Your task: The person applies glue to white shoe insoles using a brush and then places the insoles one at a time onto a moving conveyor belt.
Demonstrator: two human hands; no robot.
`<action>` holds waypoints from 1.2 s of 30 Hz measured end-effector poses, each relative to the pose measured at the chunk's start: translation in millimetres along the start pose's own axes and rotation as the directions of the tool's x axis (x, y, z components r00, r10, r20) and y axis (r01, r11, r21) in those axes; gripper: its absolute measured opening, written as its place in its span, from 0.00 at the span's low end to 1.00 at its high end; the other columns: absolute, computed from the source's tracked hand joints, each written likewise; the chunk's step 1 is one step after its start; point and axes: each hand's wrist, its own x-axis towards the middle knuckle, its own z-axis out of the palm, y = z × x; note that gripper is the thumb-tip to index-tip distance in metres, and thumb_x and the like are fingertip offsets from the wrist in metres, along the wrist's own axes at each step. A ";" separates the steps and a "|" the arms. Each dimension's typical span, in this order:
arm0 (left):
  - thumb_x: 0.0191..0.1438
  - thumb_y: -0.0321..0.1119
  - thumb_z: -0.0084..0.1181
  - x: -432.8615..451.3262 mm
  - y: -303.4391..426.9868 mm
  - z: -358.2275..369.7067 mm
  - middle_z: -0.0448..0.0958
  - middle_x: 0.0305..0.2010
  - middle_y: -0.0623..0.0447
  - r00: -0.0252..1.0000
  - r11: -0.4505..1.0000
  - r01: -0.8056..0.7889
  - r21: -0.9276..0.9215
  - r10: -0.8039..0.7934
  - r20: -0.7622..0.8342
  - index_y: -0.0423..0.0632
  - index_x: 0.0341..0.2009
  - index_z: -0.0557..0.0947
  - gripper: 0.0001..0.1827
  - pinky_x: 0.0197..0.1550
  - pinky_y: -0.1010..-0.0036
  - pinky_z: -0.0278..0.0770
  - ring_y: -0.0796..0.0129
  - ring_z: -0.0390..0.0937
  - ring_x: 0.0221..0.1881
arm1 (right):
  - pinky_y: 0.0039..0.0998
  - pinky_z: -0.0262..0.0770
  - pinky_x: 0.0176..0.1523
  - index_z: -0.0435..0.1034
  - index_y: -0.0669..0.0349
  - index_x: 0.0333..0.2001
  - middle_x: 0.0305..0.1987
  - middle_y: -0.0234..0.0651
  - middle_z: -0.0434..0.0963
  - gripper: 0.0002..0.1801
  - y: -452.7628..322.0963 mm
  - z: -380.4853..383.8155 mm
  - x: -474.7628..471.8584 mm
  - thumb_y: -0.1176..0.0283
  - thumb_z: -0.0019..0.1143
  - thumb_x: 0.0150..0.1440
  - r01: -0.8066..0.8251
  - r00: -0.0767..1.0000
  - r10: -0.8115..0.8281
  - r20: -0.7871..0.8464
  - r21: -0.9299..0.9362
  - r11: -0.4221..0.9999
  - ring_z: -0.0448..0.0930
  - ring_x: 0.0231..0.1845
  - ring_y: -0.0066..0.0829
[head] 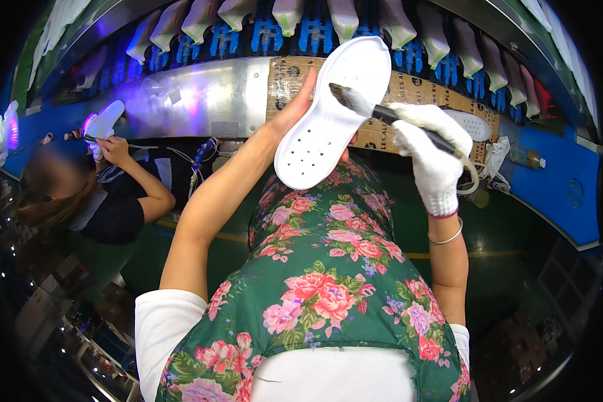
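My bare left hand [301, 103] holds a white shoe sole [314, 145] from beneath and along its left edge, tilted above the floral apron. Several small dark holes dot the sole's lower part, inside a raised rim. In my right hand [429, 145], which wears a white knitted glove, is a black-handled brush [384, 114] with a pale tube at its rear end. The brush's dark-tipped bristles lie over the sole's upper middle; whether they touch it I cannot tell. Part of my left hand's fingers is hidden behind the sole.
Cardboard [412, 90] covers part of the metal bench [206, 100]; another sole [465, 124] lies on it. Behind are pinkish shoe uppers on lasts [394, 25] above blue holders [315, 35]. A bottle [527, 157] lies right, beside crumpled white material [495, 156]. A co-worker handles a sole [104, 120] at left.
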 end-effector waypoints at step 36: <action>0.44 0.58 0.64 11.4 -31.8 47.2 0.52 0.76 0.25 0.884 0.897 -0.362 -0.256 0.417 0.212 0.47 0.78 0.51 0.61 0.71 0.35 0.59 0.30 0.56 0.74 | 0.28 0.81 0.41 0.84 0.59 0.39 0.39 0.39 0.87 0.13 -52.1 -3.5 -7.0 0.78 0.75 0.46 0.491 0.867 -0.383 0.320 -0.414 0.766 0.87 0.36 0.35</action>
